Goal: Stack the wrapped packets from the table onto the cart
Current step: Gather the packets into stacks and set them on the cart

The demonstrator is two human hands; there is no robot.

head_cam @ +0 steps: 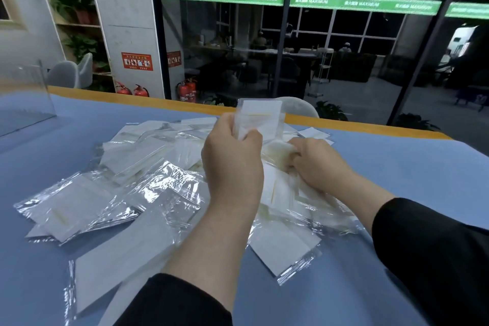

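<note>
A heap of clear-wrapped white packets (148,188) lies spread over the blue table (397,180). My left hand (232,156) grips a small bundle of packets (262,119) and holds it upright above the heap's far side. My right hand (315,161) is down in the heap just to the right, its fingers curled round another packet (277,151). Black sleeves cover both forearms. No cart shows in this view.
A clear acrylic box (26,92) stands on the table at the far left. The table's orange far edge (370,126) runs across, with a grey chair back (301,108) behind it. Beyond are a glass wall, fire extinguishers (188,90) and a plant shelf.
</note>
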